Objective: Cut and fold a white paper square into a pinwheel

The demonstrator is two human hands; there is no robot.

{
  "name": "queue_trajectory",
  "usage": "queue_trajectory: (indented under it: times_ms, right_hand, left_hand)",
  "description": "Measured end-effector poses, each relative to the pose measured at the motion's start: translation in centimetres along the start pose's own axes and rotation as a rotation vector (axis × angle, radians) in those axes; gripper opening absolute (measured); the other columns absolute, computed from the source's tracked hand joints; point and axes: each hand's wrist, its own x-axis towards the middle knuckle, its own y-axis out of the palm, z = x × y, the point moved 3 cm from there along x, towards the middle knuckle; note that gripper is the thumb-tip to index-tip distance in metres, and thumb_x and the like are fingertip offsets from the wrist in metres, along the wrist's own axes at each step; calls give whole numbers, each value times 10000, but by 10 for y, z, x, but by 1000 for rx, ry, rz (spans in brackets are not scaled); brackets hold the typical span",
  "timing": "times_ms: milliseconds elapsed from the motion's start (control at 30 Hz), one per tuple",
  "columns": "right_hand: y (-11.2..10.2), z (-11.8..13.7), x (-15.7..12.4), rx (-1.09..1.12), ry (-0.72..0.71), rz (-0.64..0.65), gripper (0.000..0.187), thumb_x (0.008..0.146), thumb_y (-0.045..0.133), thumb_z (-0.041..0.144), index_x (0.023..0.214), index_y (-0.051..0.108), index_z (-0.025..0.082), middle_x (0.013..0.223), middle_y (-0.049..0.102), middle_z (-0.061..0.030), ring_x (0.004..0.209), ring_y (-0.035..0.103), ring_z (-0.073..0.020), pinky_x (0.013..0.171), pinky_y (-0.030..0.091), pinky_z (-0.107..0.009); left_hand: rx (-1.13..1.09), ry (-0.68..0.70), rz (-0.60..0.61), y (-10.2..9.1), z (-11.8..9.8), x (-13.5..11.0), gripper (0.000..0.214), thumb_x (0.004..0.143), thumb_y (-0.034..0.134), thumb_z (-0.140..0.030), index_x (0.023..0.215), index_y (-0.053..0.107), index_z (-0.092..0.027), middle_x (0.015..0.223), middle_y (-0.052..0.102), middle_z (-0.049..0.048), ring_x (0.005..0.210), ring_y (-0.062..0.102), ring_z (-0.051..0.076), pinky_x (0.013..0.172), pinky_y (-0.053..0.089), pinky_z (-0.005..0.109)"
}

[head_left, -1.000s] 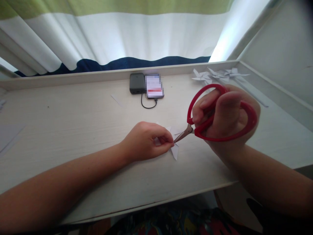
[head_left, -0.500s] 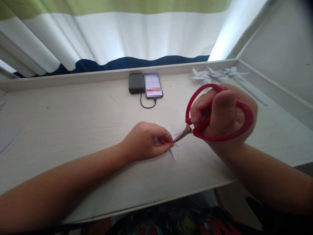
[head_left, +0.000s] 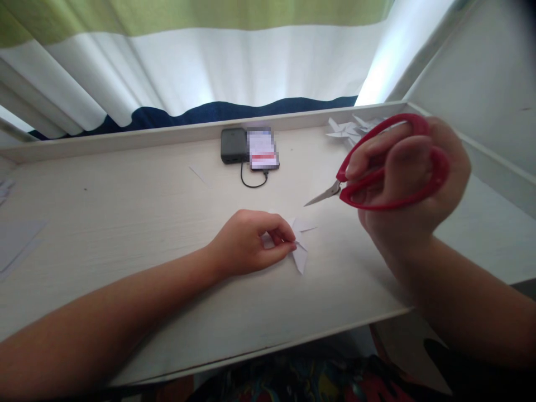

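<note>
My left hand [head_left: 255, 243] rests low over the table, thumb and fingertips pinching the middle of a white folded paper pinwheel [head_left: 300, 260]. Its pointed blades stick out to the right of my fingertips, while the rest is hidden under the hand. My right hand [head_left: 419, 167] is raised to the right, wrapped around the red handles of a pair of scissors [head_left: 329, 195]. The scissors' blades look closed, and their tip points left and down, apart from the paper.
A dark power bank [head_left: 233, 146] lies by the table's back edge, cabled to a phone [head_left: 262, 148] with a blurred screen. Several paper pinwheels [head_left: 345, 131] are heaped at the back right. Paper sheets [head_left: 19, 240] lie at the left, and a thin paper strip [head_left: 197, 175] nearer the middle.
My right hand has lifted the scissors up and to the right, so their tip has left the paper at my left fingertips. My left hand has stayed in place.
</note>
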Motion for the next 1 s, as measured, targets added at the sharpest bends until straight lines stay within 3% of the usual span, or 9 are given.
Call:
queue_trajectory:
  times_ms: [67,233,367,467,600,733,833,1000]
  right_hand:
    - [-4,-7,5,-189,-95,-3,214,857,630,429,788,543,247,708,566,-18,605,527,-167,534,412,-317]
    - [-3,-45,15,-714,11,511,126,766,673,294,757,575,216,652,578,-5,550,461,-144,511,343,-294]
    - [3,-64,12,-836,97,822,93,704,616,214,795,629,228,764,646,-10,651,543,-167,558,368,-281]
    - [7,-69,6,-901,124,956,134,721,586,230,829,665,235,811,664,-18,697,571,-188,576,372,-287]
    - [7,-70,1,-882,90,997,199,753,583,255,914,694,221,958,663,-50,761,597,-198,621,396,-300]
    - [5,-58,3,-810,76,850,208,815,565,330,916,691,199,979,654,-67,744,587,-193,628,400,-309]
    - [11,-41,1,-599,85,810,181,832,581,347,838,676,193,850,645,-48,687,559,-162,612,395,-288]
    - [29,-27,-15,-239,107,912,193,813,646,380,845,666,190,745,607,-10,618,513,-124,574,390,-259]
  left_hand:
    - [-12,-14,-14,-1,0,0,67,782,689,-197,834,714,-163,747,713,6,643,639,92,620,501,201]
    - [-30,-34,-56,-3,4,-1,86,787,695,-189,871,705,-173,807,719,2,674,641,93,625,485,208]
    - [-17,-40,-85,-3,8,-1,97,778,704,-173,874,701,-183,827,716,-9,681,636,89,650,470,220]
    - [-19,-51,-84,-3,10,-1,93,780,703,-175,872,698,-184,829,713,-8,684,633,91,635,461,221]
    - [-29,-61,-86,-3,11,-2,98,781,702,-176,879,693,-182,816,706,-6,687,630,91,622,460,217]
    - [-43,-72,-106,-4,13,-1,115,776,709,-172,886,680,-178,815,701,-6,684,627,92,629,461,225]
    - [-70,-91,-119,-5,14,0,136,764,726,-179,887,667,-173,799,699,-7,666,622,93,629,462,233]
    - [-250,-172,-156,-6,19,1,198,756,751,-227,905,643,-156,812,704,15,692,644,109,644,499,232]
